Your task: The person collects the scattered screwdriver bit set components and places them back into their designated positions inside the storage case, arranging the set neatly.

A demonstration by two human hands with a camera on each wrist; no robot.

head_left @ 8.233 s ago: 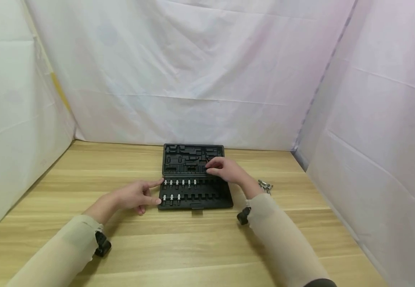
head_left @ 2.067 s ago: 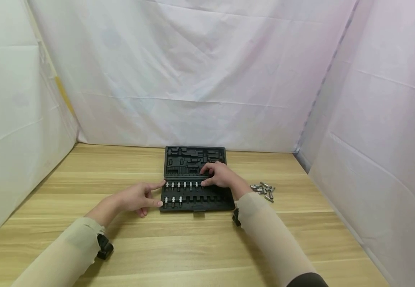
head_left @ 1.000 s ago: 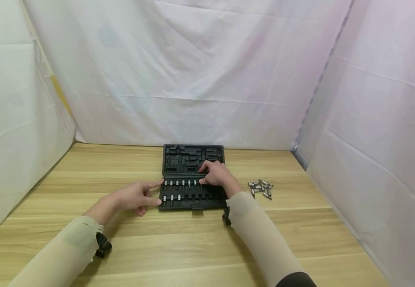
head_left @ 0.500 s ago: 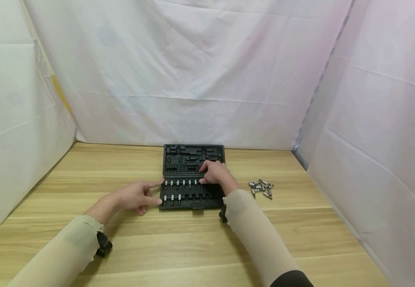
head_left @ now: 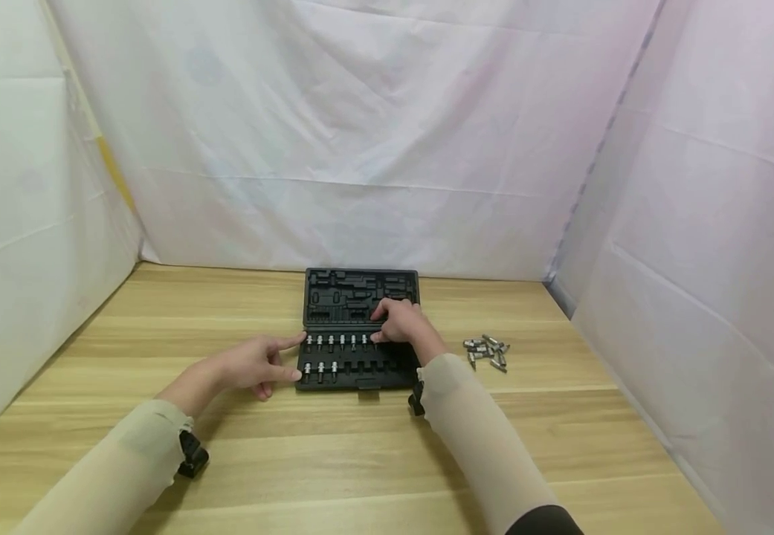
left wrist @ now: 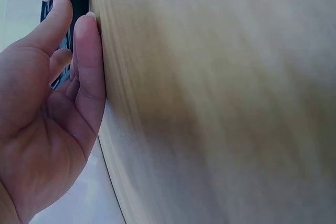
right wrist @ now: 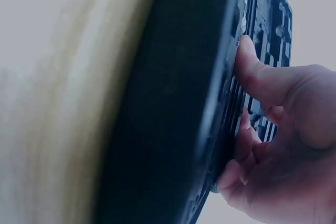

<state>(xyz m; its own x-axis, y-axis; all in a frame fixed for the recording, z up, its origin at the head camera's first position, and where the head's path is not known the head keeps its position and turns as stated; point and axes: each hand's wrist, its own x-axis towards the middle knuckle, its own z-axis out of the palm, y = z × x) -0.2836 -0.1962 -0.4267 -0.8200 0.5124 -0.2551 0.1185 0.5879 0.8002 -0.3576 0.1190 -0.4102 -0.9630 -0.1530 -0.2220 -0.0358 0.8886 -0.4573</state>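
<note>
A black plastic socket-set case (head_left: pixel 353 384) lies unfolded on the wooden table, its moulded lid (head_left: pixel 334 299) at the back. Silver bit sockets (head_left: pixel 342 342) fill the left part of the rear row, and three more bit sockets (head_left: pixel 320 370) stand in the front row's left end. My left hand (head_left: pixel 249 368) touches the case's left edge with thumb and index fingertip, both stretched out. My right hand (head_left: pixel 403 324) is over the rear row; its thumb presses at a bit socket (head_left: pixel 376 345) mostly hidden under it. The right index finger reaches toward the lid, apart from the thumb.
Several loose bit sockets (head_left: pixel 487 349) lie in a small heap on the table (head_left: pixel 333 461), right of the case. Vacant slots (head_left: pixel 373 367) continue along the front row. White cloth (head_left: pixel 346 148) hangs behind and at both sides.
Since the oldest frame, my right hand has come down and left from the lid to the rear row, where another bit socket now shows by the thumb. My left hand stays put.
</note>
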